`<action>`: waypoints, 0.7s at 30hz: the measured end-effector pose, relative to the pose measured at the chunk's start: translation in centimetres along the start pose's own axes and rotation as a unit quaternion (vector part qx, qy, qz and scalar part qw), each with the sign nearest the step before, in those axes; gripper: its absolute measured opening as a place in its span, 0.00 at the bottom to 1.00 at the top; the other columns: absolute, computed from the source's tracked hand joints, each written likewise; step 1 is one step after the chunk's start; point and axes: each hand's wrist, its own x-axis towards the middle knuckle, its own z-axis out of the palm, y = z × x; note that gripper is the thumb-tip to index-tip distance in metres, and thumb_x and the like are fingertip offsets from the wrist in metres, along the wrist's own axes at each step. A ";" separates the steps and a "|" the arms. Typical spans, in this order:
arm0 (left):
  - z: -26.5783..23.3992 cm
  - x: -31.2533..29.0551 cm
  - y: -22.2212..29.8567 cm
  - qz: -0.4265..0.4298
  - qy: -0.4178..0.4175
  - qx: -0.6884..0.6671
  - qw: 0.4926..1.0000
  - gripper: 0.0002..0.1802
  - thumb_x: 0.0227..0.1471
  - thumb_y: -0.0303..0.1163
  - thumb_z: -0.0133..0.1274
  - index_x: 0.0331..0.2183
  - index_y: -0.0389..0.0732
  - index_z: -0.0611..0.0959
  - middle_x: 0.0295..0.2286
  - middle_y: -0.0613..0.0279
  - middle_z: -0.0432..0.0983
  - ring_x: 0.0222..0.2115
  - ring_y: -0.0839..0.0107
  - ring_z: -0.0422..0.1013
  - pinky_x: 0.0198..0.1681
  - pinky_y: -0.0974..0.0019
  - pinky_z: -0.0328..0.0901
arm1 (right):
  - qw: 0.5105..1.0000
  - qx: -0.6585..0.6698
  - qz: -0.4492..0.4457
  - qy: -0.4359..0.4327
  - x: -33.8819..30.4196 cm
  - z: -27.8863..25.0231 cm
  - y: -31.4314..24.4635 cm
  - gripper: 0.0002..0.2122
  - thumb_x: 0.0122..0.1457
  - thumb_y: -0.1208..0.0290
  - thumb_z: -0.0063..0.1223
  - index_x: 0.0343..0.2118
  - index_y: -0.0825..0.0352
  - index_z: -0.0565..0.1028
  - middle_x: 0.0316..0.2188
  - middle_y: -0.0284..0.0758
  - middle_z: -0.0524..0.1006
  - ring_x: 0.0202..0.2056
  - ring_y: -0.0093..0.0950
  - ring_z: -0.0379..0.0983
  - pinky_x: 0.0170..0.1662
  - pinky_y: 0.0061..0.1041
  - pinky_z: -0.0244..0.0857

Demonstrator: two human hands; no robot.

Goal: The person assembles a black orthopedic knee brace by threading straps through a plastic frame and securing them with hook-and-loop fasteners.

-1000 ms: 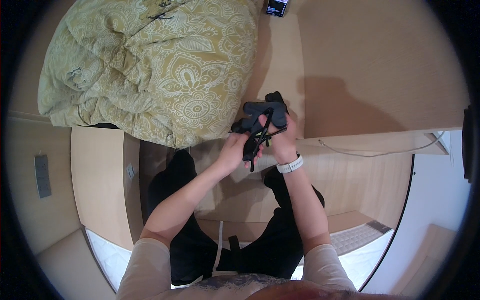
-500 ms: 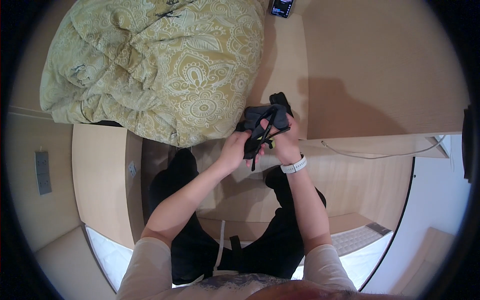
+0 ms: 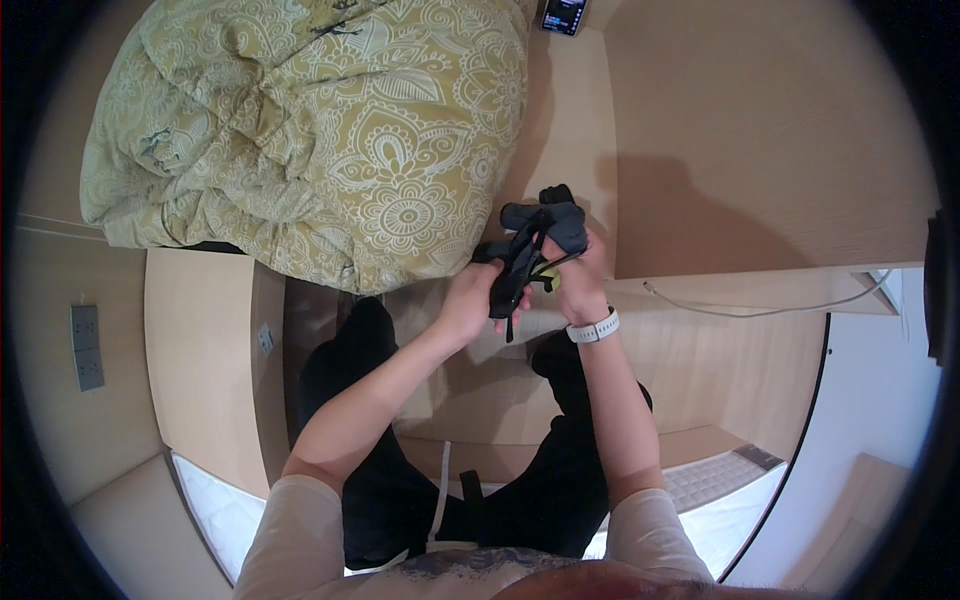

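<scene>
Black-framed glasses (image 3: 518,262) are held between my two hands, in front of the patterned quilt. My left hand (image 3: 472,305) is closed on one side of the frame, with its fingers partly hidden behind it. My right hand (image 3: 583,272) is closed on a dark grey cloth (image 3: 563,226) that lies against the far side of the glasses. A yellow-green patch shows by the right fingers; I cannot make out what it belongs to. Just beyond the cloth sits a black object (image 3: 556,194), perhaps a case, mostly covered.
A bulky yellow-green quilt (image 3: 400,150) with white patterns fills the far left. A phone (image 3: 563,15) with a lit screen lies at the far edge. To the right stands a wooden panel (image 3: 750,150), with a pale cable (image 3: 740,313) below it. My knees are under my arms.
My right hand has shifted slightly right, and the grey cloth has bunched farther up and right along the glasses. My left hand stays nearly in place.
</scene>
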 end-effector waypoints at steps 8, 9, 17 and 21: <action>0.3 -0.6 -0.1 -0.013 -0.003 -0.007 1.000 0.28 0.65 0.41 0.29 0.35 0.29 0.79 0.25 0.51 0.79 0.22 0.65 0.75 0.26 0.63 0.69 | 0.994 0.001 0.104 -0.023 -1.0 1.9 -1.9 0.09 0.55 0.79 0.61 0.38 0.69 0.76 0.33 0.28 0.78 0.34 0.20 0.74 0.42 0.20 0.68; 0.3 -0.6 0.0 -0.004 0.017 -0.024 1.000 0.28 0.65 0.41 0.29 0.34 0.29 0.79 0.25 0.52 0.79 0.21 0.64 0.75 0.26 0.63 0.69 | 0.991 -0.016 0.126 -0.034 -0.8 1.5 -1.8 0.09 0.54 0.80 0.61 0.38 0.69 0.76 0.33 0.28 0.79 0.35 0.20 0.74 0.42 0.20 0.68; 1.2 -0.3 -1.7 0.007 0.001 -0.023 1.000 0.28 0.65 0.42 0.28 0.34 0.32 0.79 0.23 0.55 0.78 0.18 0.70 0.73 0.15 0.69 0.63 | 0.999 -0.015 -0.002 0.044 0.1 1.3 0.4 0.10 0.55 0.83 0.59 0.40 0.70 0.77 0.35 0.27 0.79 0.37 0.19 0.74 0.42 0.22 0.69; 1.1 -0.5 -0.2 0.022 0.059 -0.066 0.996 0.28 0.66 0.42 0.28 0.33 0.32 0.79 0.24 0.56 0.79 0.17 0.70 0.73 0.16 0.70 0.63 | 0.996 -0.017 0.055 -0.072 0.3 -0.2 -0.1 0.10 0.53 0.81 0.63 0.38 0.70 0.77 0.33 0.30 0.79 0.34 0.20 0.74 0.40 0.23 0.70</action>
